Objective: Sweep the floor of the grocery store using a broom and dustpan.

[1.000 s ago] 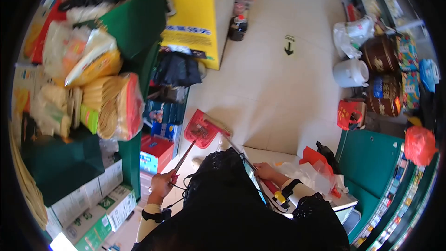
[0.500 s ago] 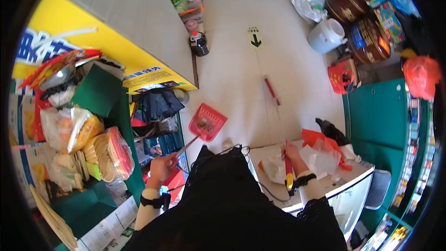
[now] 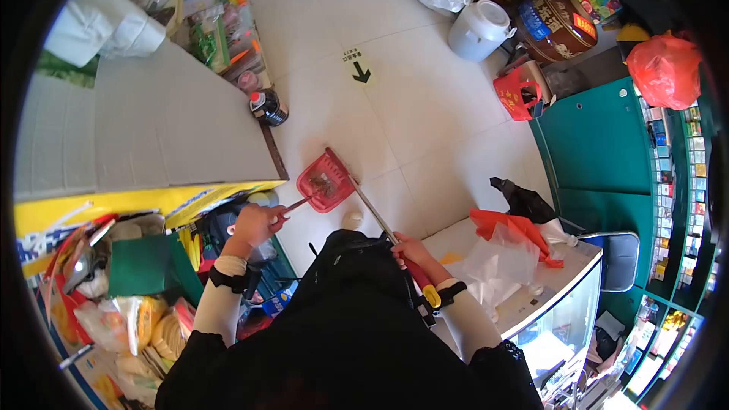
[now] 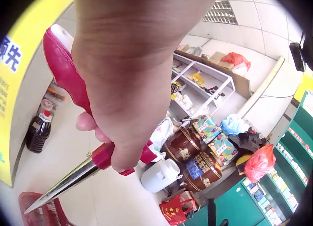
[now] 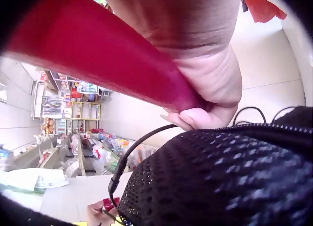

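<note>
My left hand (image 3: pixel 257 225) grips the handle of a red long-handled dustpan (image 3: pixel 323 170). Debris lies in its pan, close over the tiled floor. In the left wrist view, fingers curl round the red grip, and a shiny metal shaft (image 4: pixel 63 179) runs down to the pan. My right hand (image 3: pixel 414 253) holds a broom (image 3: pixel 372 209) by its metal pole and thick red grip, which has a yellow end. The broom's narrow red head lies along the pan's right edge. Up close in the right wrist view, the red grip (image 5: pixel 107 55) passes through the curled hand.
A dark bottle with a red cap (image 3: pixel 269 108) stands by the grey-topped yellow display (image 3: pixel 152 129) at left. At right are a white bucket (image 3: pixel 480 30), brown barrels (image 3: pixel 558 19) and a red bag (image 3: pixel 519 93). Plastic bags (image 3: pixel 497 262) lie on a glass counter (image 3: pixel 554 304).
The broom has swung from the dustpan out to the right and back to the pan's edge. The head view has turned and shifted, with the debris still in the pan.
</note>
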